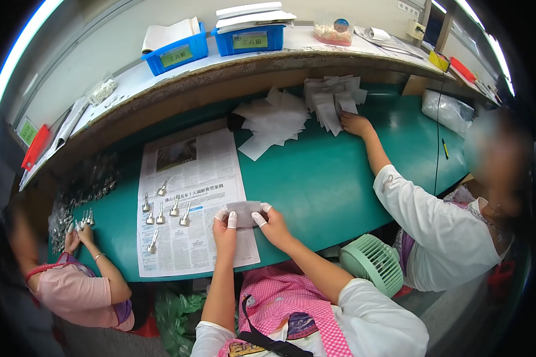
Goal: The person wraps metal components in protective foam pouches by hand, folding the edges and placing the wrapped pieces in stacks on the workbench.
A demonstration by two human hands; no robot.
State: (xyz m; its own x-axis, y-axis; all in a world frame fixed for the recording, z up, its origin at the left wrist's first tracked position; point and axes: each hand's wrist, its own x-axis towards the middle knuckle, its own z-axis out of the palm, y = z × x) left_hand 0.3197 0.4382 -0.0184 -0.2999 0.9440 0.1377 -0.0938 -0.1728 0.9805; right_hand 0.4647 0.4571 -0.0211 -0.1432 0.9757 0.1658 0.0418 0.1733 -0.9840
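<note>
Between my two hands is a small, greyish-white translucent bag [244, 213], held flat by its two ends. My left hand [224, 231] pinches the left end and my right hand [273, 227] pinches the right one. White finger covers sit on the thumbs and some fingertips. Beneath and to the left lies a newspaper [214, 149] on the green table [315, 196]. Several shiny metal parts with round heads and narrow stems, such as this metal part [185, 215], are spread over it, left of my left hand. Whether the bag contains anything cannot be made out.
Loose translucent bags [274, 122] are heaped behind the newspaper. At right, a co-worker's hand [355, 124] touches another bag pile [327, 104]. A left co-worker's hands [80, 235] hold metal parts near a metal heap [65, 217]. A green fan [372, 265] stands by my right arm.
</note>
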